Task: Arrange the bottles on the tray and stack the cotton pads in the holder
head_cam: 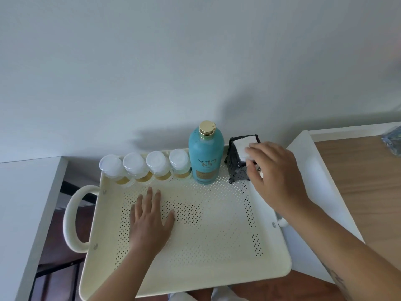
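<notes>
A cream perforated tray (217, 246) with looped handles fills the middle. Along its back edge stand several small clear bottles (134, 168) with white caps and, to their right, a tall teal bottle (206, 153) with a gold cap. At the back right corner stands a black square holder (235, 164) with white cotton pads (243, 146) stacked to its top. My right hand (275, 177) rests its fingers on the top pad and against the holder's right side. My left hand (149, 218) lies flat, palm down, fingers apart, on the tray floor.
A white wall rises just behind the tray. A white surface (28, 203) lies to the left, with a dark gap beside the tray handle (71, 216). To the right is a white-edged wooden tabletop (364, 181) with a blue patterned item (392, 140) at its far edge.
</notes>
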`<state>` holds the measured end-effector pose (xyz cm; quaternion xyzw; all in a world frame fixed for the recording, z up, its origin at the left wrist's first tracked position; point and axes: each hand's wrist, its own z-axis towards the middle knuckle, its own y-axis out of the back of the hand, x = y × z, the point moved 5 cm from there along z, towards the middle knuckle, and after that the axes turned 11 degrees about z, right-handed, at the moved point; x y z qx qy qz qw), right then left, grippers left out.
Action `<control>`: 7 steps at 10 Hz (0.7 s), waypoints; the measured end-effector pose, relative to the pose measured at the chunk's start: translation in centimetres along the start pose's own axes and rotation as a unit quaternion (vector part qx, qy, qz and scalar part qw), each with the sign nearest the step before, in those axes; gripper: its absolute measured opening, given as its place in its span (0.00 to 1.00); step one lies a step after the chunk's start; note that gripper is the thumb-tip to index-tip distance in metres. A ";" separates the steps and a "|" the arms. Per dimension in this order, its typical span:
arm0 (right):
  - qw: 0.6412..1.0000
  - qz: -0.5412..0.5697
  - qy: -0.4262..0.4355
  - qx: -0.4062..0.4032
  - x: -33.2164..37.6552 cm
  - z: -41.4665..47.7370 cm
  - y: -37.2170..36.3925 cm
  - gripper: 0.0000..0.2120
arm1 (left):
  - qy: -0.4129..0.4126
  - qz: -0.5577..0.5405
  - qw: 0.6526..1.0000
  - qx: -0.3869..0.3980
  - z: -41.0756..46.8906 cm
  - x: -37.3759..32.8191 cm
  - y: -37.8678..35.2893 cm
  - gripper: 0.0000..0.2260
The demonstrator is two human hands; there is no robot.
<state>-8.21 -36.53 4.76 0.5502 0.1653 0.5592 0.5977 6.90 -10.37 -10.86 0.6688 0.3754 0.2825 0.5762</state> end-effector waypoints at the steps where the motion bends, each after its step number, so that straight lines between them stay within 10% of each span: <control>1: 0.999 -0.029 -0.010 0.039 -0.1 -0.5 -0.7 0.15 | -0.002 0.008 1.000 0.013 -0.3 0.7 -0.5 0.34; 7: 0.992 0.049 -0.111 0.044 0.9 0.0 0.6 0.22 | -0.002 0.036 0.999 -0.007 -0.6 0.7 -1.6 0.34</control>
